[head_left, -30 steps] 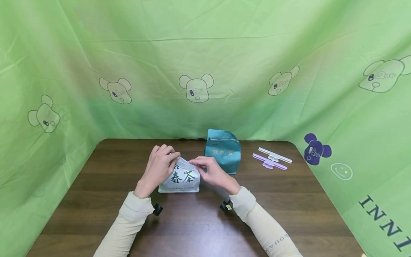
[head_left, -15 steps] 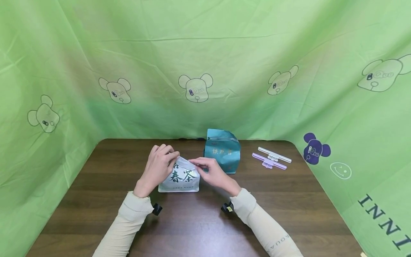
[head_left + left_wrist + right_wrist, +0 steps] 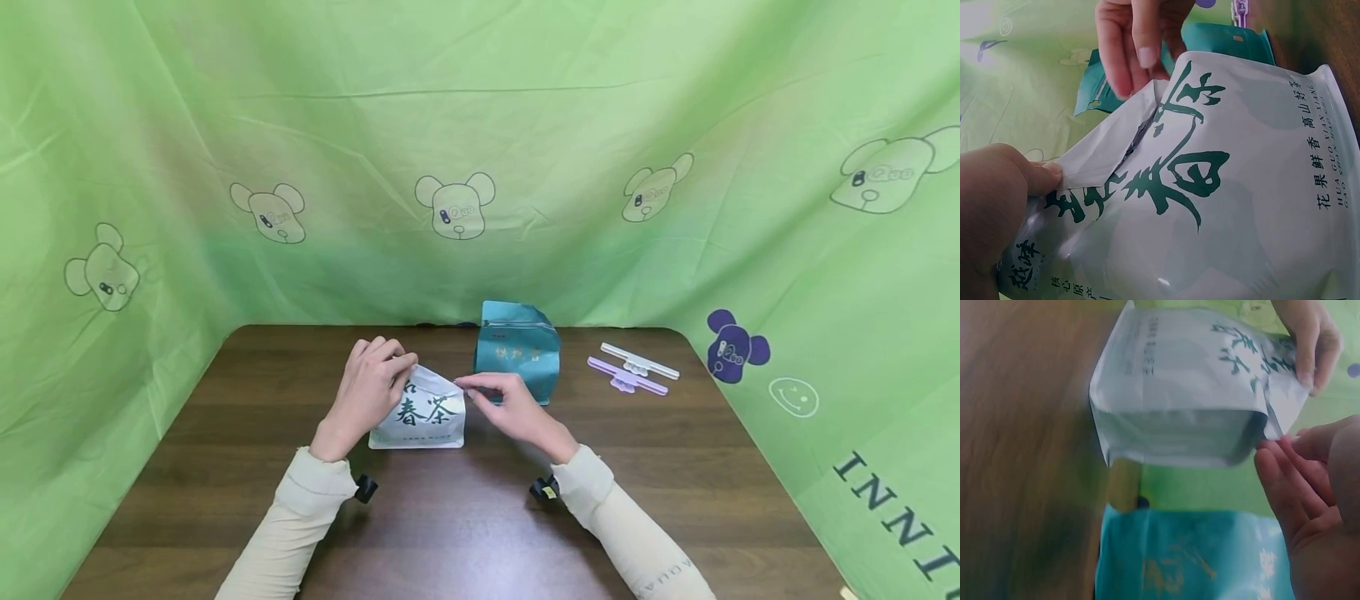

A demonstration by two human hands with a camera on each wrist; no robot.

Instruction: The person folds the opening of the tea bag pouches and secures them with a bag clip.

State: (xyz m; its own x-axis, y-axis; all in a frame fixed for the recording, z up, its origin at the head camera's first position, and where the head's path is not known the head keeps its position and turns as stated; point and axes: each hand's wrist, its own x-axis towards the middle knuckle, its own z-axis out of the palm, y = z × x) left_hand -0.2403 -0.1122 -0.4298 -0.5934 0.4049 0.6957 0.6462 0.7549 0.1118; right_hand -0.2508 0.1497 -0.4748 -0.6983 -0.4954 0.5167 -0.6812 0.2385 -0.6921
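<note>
A white tea bag (image 3: 429, 429) with dark green characters stands upright on the table, its top folded over into a slanting flap (image 3: 1107, 140). At the bag's upper left, my left hand (image 3: 367, 387) pinches the flap's end between thumb and fingers; some of those fingers are hidden behind the bag. My right hand (image 3: 522, 408) is at the opposite end, thumb and forefinger pinching the flap's right corner. Seen from the right wrist, those fingertips (image 3: 1268, 459) meet the corner beside the bag's side gusset (image 3: 1179, 434).
Behind my right hand stands a teal bag (image 3: 517, 354) with gold lettering. To its right lie a white sealing clip (image 3: 660, 369) and a purple sealing clip (image 3: 611, 368) on the brown wooden table (image 3: 480, 533). A green printed cloth (image 3: 465, 125) hangs around the back and sides.
My right hand has shifted a little to the right, its fingertips moving outward to the flap's corner. The left hand and white bag stay almost where they were.
</note>
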